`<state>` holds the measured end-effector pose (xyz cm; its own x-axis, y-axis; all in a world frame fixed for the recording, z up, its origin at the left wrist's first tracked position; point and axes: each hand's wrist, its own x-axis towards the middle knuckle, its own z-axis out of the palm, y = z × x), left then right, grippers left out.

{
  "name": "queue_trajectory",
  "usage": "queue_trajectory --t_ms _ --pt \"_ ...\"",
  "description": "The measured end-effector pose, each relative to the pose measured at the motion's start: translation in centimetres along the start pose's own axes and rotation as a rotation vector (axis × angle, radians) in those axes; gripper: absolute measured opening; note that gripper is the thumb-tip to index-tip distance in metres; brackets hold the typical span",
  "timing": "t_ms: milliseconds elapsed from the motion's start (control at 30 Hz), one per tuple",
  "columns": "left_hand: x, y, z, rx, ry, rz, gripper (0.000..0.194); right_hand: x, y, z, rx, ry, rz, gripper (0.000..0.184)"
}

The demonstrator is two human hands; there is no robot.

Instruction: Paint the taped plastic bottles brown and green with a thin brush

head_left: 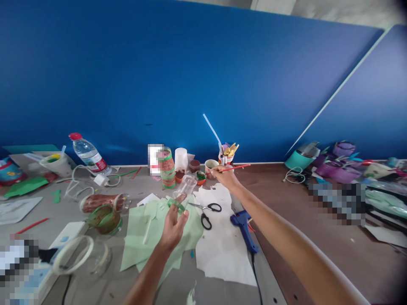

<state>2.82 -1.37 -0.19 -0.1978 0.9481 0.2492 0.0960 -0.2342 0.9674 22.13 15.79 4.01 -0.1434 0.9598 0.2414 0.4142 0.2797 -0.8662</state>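
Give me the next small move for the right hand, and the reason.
Probably ease the red paintbrush away from the paper cup and towards the clear plastic container: the right hand has it beside the cup, while the left hand holds the container, green at the near end but largely see-through beyond.

- Head view: worn on the person's head, looking forward and down.
- It faces the worktop (178, 292), blue partition (190, 63) behind.
- Near: the worktop spans the lower half.
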Motion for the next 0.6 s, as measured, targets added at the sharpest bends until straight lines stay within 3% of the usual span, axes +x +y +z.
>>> queue_trajectory --t_ms 233,600 --pt "0.4 0.7 -0.7 0.091 0.030 0.011 0.060 1.0 0.3 0.8 -0.111 -0.030 0.017 0.022" --pt "0.5 0.9 -1.0 0.103 0.050 -0.021 0.058 1.9 -2.0 1.7 -0.290 -0.052 -0.020 0.025"
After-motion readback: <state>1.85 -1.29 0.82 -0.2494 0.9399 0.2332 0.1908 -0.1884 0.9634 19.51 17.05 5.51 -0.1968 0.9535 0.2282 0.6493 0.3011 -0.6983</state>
